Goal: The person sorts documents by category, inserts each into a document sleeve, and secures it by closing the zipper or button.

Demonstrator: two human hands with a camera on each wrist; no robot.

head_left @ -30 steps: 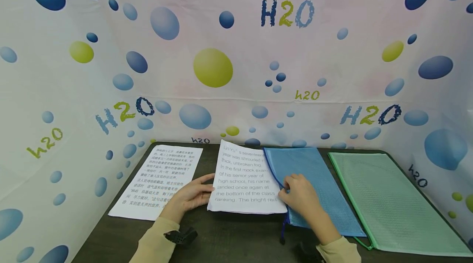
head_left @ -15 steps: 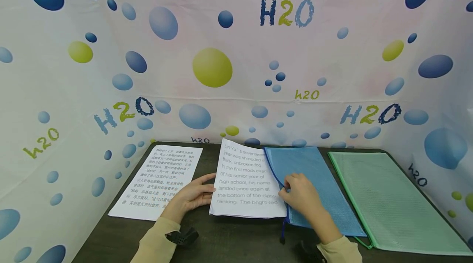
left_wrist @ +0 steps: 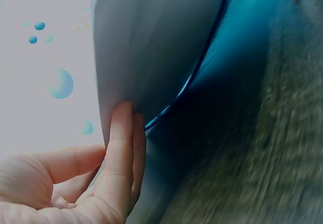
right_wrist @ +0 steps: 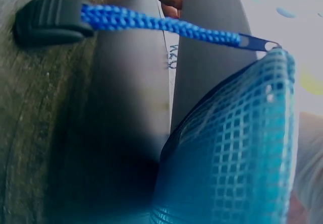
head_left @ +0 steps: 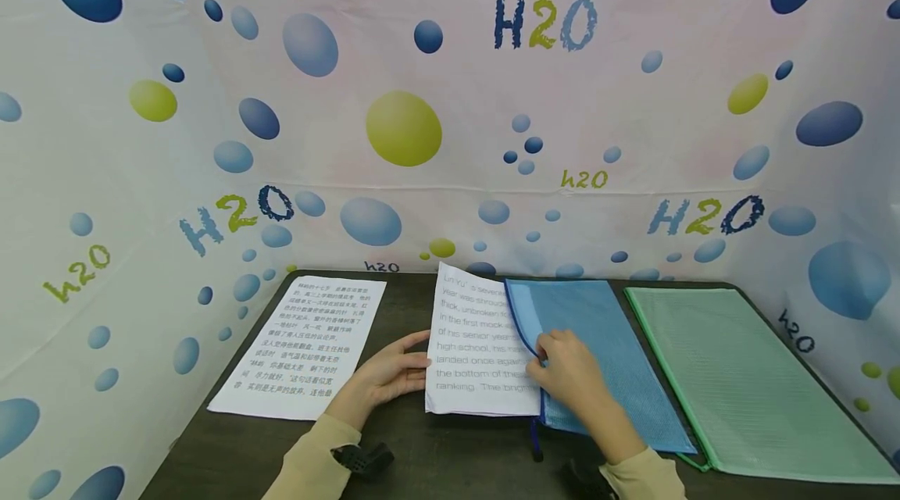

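Bubble-print backdrop (head_left: 464,78) behind dark bench (head_left: 450,461). Left hand (head_left: 388,375) pinches left edge of English-printed paper (head_left: 474,351), its right side inside blue mesh pouch (head_left: 622,359); right hand (head_left: 569,371) pinches pouch's opening edge. Green pouch (head_left: 766,383) farther right.

Left paper (head_left: 302,344), right pouch (head_left: 766,383) on surface (head_left: 450,461); between them, centre paper (head_left: 478,348), right side inside middle pouch (head_left: 587,308). Backdrop (head_left: 464,78) behind surface.

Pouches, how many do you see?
2: the blue pouch, its edge pinched by the right hand, and the green pouch, right of it in the head view. Any lying beneath would be hidden.
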